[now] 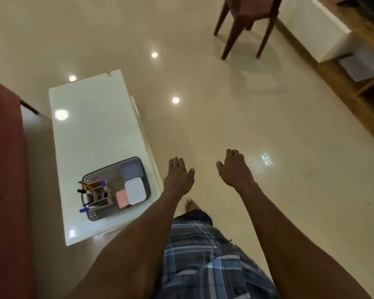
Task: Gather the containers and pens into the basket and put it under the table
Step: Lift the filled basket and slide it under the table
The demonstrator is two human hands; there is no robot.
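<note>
A grey perforated basket (108, 215) sits on the near end of a low white table (91, 126). Inside it are a grey lidded container (130, 170), a white lidded container (135, 191), a pink container (122, 199) and a wooden pen holder (99, 196) with several pens (84, 210) sticking out to the left. My left hand (178, 176) hangs over the floor just right of the table's near corner, fingers apart, holding nothing. My right hand (235, 169) is further right over the floor, also empty with loose fingers.
A red sofa (4, 180) runs along the left of the table. A dark wooden chair (246, 20) stands at the far right. A white cabinet (313, 24) and wooden shelving (371, 89) line the right wall. Glossy beige floor (246, 117) lies between.
</note>
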